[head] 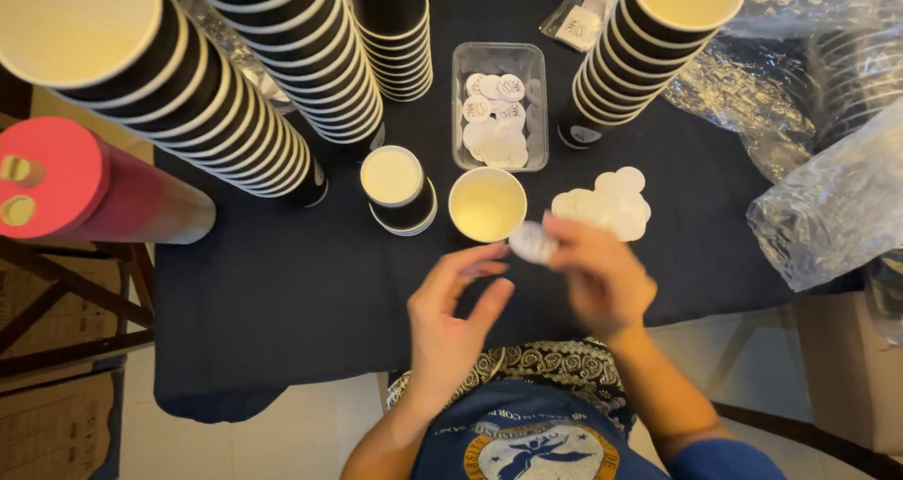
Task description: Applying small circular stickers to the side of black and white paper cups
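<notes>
My right hand pinches a small round white sticker just right of an upright black paper cup with a cream inside. My left hand hovers below that cup with its fingers spread and nothing in it. A loose pile of round white stickers lies on the dark tablecloth beside my right hand. A short stack of black cups stands left of the single cup. Behind it, a clear plastic tray holds more printed round stickers.
Tall stacks of black cups lean at the far left, centre and right. A red cylinder lies at the left edge. Crinkled clear plastic bags crowd the right side. The table's near edge runs just above my lap.
</notes>
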